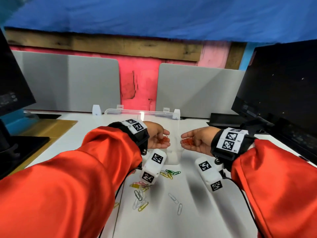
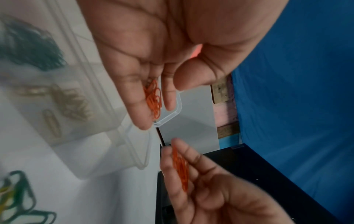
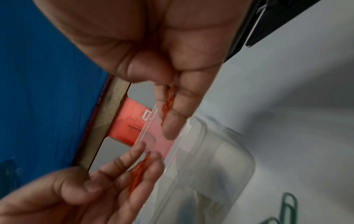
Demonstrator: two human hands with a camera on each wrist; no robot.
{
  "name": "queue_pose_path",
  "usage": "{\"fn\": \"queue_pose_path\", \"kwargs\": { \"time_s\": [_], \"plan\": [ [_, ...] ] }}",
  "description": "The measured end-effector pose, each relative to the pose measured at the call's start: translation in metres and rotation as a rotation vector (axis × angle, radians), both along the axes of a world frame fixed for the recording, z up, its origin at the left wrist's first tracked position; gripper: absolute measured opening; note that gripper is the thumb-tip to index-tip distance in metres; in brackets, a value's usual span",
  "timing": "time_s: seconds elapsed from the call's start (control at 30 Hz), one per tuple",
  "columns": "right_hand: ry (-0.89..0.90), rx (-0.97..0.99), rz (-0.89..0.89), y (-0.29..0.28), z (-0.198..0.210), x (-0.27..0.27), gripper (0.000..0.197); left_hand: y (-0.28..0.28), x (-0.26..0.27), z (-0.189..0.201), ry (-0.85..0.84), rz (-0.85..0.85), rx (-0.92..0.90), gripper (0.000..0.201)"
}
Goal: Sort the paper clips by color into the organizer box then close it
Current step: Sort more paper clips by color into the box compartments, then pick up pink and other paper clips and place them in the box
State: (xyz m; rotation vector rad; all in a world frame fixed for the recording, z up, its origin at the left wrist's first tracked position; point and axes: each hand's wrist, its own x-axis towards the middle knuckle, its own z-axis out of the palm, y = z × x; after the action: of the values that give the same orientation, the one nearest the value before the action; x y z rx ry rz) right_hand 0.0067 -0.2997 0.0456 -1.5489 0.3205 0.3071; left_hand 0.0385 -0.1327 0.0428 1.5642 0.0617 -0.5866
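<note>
Both hands hover palm-up over the clear organizer box (image 1: 173,158), whose lid (image 1: 142,112) stands upright behind them. My left hand (image 1: 167,138) cups a small bunch of orange paper clips (image 1: 163,140) on its curled fingers, thumb bent over them. My right hand (image 1: 183,139) holds a second orange bunch (image 1: 187,142) the same way. The fingertips of the two hands point at each other, a small gap apart. In the left wrist view the left hand's orange clips (image 2: 153,100) lie along the fingers. The right wrist view shows the right hand's orange clips (image 3: 168,104) under the thumb.
Loose green clips (image 1: 173,172), yellow clips (image 1: 143,206), white clips (image 1: 173,198) and pink ones lie on the white table in front of the box. Box compartments hold gold clips (image 2: 72,103) and dark green clips (image 2: 28,50). Dark monitors (image 1: 281,86) stand on both sides, grey dividers behind.
</note>
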Motion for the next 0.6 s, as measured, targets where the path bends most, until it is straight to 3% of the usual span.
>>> {"fn": "queue_pose_path", "kwargs": {
  "time_s": [0.3,0.47,0.6],
  "plan": [
    [0.008,-0.175,0.013,0.014,0.003,0.035,0.033,-0.036,0.022,-0.006,-0.096,0.08,0.143,0.021],
    [-0.022,-0.147,0.032,0.015,0.001,0.028,0.042,-0.027,0.024,-0.011,-0.15,0.062,0.129,0.036],
    [-0.102,-0.217,0.029,0.01,0.0,0.012,0.028,-0.003,0.008,-0.003,-0.249,0.048,0.115,0.034]
  ]
}}
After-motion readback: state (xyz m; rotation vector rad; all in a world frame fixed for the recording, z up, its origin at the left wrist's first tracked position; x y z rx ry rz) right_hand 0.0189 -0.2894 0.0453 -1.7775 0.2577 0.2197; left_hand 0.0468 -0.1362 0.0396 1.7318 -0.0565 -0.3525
